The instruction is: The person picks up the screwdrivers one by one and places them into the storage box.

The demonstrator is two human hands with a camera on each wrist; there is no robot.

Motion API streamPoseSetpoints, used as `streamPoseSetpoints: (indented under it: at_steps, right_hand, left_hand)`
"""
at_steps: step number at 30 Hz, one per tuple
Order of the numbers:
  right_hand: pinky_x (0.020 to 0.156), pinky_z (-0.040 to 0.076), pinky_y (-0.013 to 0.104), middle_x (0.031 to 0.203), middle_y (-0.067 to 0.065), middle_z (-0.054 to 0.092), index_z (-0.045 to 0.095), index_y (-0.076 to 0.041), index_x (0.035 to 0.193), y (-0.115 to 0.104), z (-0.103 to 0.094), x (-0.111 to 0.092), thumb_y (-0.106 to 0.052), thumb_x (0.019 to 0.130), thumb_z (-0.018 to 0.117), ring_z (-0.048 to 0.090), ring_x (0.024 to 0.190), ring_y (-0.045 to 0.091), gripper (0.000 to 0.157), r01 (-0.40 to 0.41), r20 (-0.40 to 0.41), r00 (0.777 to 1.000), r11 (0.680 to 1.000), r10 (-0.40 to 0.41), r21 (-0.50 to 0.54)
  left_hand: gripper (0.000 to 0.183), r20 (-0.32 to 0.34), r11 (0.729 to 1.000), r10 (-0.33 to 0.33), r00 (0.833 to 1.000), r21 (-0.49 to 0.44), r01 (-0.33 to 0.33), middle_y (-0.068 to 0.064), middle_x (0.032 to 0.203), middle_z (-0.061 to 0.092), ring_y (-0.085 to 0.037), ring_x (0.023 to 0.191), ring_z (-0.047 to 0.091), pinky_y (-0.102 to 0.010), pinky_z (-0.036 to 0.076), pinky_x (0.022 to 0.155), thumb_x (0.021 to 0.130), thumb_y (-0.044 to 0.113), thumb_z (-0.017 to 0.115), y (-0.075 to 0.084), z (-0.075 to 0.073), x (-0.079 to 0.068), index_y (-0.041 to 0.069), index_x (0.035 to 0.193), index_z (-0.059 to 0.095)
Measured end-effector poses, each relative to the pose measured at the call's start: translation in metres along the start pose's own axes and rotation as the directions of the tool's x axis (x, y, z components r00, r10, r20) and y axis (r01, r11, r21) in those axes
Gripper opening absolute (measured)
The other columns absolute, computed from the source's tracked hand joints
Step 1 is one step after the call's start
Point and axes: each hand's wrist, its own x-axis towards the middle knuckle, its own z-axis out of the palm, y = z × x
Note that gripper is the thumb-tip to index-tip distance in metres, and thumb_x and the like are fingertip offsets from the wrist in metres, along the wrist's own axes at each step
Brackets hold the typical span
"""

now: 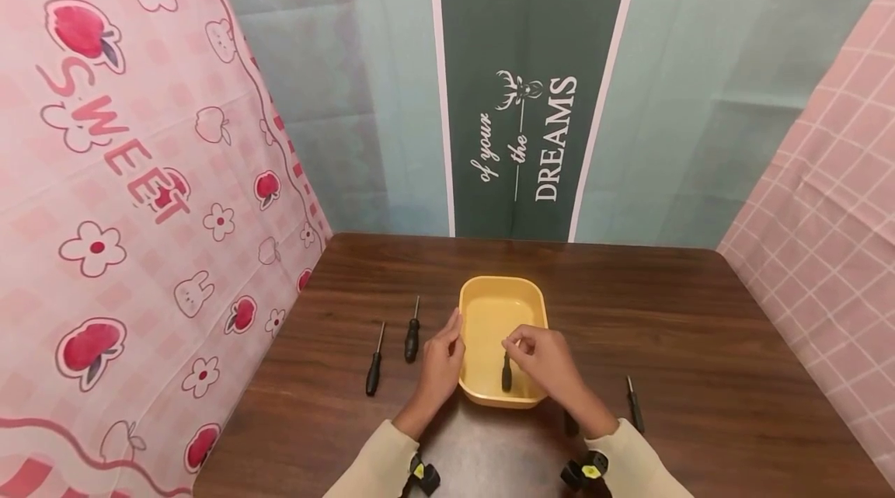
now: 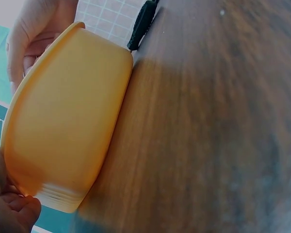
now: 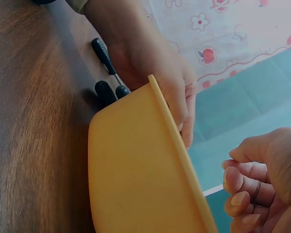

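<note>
A yellow plastic container (image 1: 484,310) stands on the table with a black-handled screwdriver (image 1: 506,375) inside it. At its left side my left hand (image 1: 440,362) holds the rim, fingers along the outer wall. In the left wrist view those fingertips touch the container's wall (image 2: 68,116) at the lower left. Above the container's right half is my right hand (image 1: 548,358), fingers loosely bent. The right wrist view shows nothing between the right hand's (image 3: 266,179) thumb and fingers. From there, the container's wall (image 3: 136,160) hides the screwdriver inside.
Two black screwdrivers (image 1: 375,372) (image 1: 412,339) lie left of the container. To the right is another screwdriver (image 1: 635,407), and a dark handle (image 1: 571,422) is partly covered by my right forearm. Printed curtains (image 1: 517,94) hang behind the brown wooden table (image 1: 671,327) and on both sides.
</note>
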Motion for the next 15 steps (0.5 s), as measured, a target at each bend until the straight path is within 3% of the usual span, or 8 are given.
streamPoseSetpoints:
  at_steps: [9, 15]
  right_hand:
    - [0.046, 0.038, 0.022, 0.053, -0.018, 0.049, 0.064, -0.028, 0.069, -0.006, -0.015, -0.009, -0.022, 0.079, 0.076, 0.046, 0.049, 0.002, 0.017, 0.0, -0.056, 0.998, 0.997, -0.004, -0.081]
    - [0.05, 0.04, 0.023, 0.056, -0.019, 0.052, 0.065, -0.027, 0.071, -0.012, -0.023, -0.013, -0.024, 0.079, 0.076, 0.048, 0.053, 0.001, 0.014, -0.021, -0.05, 0.999, 0.992, 0.015, -0.122]
  left_hand:
    - [0.037, 0.002, 1.0, 0.007, 1.0, 0.004, -0.007, -0.016, 0.135, 0.05, -0.022, 0.121, 0.048, -0.039, 0.045, 0.092, 0.09, -0.004, 0.054, 0.002, 0.001, 0.0, -0.007, 0.127, 0.054]
    - [0.037, -0.009, 1.0, 0.015, 1.0, 0.007, -0.015, -0.015, 0.135, 0.05, -0.024, 0.12, 0.049, -0.039, 0.045, 0.092, 0.089, -0.005, 0.054, 0.003, 0.0, 0.001, -0.008, 0.126, 0.054]
